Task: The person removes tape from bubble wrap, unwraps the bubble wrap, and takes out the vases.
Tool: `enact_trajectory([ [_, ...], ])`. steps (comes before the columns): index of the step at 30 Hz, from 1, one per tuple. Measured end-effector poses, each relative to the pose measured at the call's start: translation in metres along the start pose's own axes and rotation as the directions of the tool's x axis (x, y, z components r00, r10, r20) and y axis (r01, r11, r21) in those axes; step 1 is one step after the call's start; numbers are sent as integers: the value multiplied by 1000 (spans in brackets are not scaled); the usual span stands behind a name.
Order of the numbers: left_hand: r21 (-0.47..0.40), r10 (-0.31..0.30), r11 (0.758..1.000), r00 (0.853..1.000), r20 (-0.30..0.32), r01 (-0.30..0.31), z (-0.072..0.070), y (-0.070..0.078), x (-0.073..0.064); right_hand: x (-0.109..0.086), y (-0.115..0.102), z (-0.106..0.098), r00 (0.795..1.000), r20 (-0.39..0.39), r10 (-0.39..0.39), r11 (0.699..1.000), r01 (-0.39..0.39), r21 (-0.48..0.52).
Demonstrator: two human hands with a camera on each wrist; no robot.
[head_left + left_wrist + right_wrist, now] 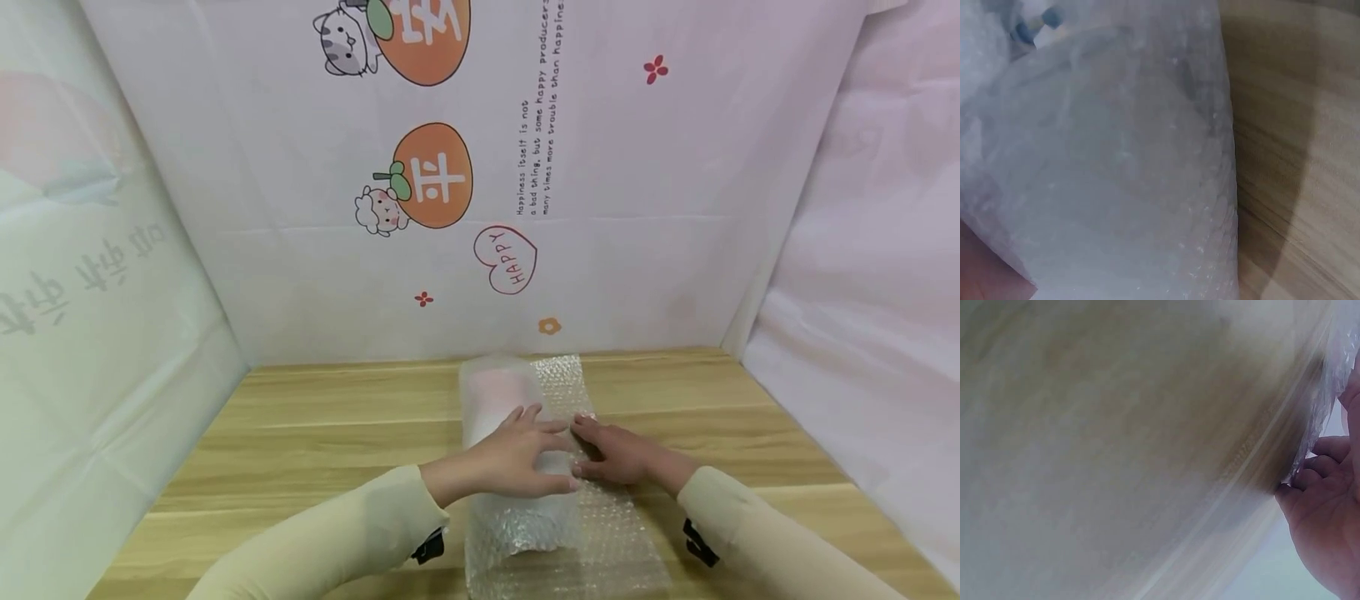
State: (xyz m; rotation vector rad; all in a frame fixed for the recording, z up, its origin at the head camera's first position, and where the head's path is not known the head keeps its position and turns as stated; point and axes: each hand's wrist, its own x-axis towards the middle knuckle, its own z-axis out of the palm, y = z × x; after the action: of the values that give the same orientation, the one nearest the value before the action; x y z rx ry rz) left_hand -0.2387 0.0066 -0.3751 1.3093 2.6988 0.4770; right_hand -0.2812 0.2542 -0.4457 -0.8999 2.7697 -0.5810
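On the wooden table lies a bubble-wrapped bundle [498, 392], a pale item with a pinkish patch showing cloudily through its layers. What the item is, I cannot tell. My left hand [517, 454] rests across the middle of the bundle, fingers spread. In the left wrist view, the cloudy wrapped bundle [1116, 169] fills most of the frame, with a small blue detail near the top. To the right of the bundle, my right hand [618, 452] touches the wrap with thumb and fingertips. The right wrist view shows its fingers [1319, 469] against the plastic.
A loose flap of bubble wrap [615, 533] spreads flat to the right and toward the near edge. Wooden tabletop [322, 450] extends on both sides. Printed white cloth [637, 208] stands behind the table, with further cloth at left and right.
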Motion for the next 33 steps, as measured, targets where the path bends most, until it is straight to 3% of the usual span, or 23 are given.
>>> enact_trajectory([
  [6, 70, 67, 995, 996, 61, -71, -2, -2, 2, -1, -1, 0, 1000, -2, -10, 1000, 10, 14],
  [11, 89, 92, 991, 993, 68, -98, 0, -3, 2, -2, -1, 1, 1000, 5, 6, 1000, -6, 11],
  [27, 60, 96, 994, 991, -89, -91, 3, -9, -5, -4, -5, -1, 1000, 1, 23, 999, -23, 36],
  [33, 70, 17, 998, 987, -160, -5, 5, -14, -13, -4, -3, 0, 1000, -3, 22, 999, -22, 25],
])
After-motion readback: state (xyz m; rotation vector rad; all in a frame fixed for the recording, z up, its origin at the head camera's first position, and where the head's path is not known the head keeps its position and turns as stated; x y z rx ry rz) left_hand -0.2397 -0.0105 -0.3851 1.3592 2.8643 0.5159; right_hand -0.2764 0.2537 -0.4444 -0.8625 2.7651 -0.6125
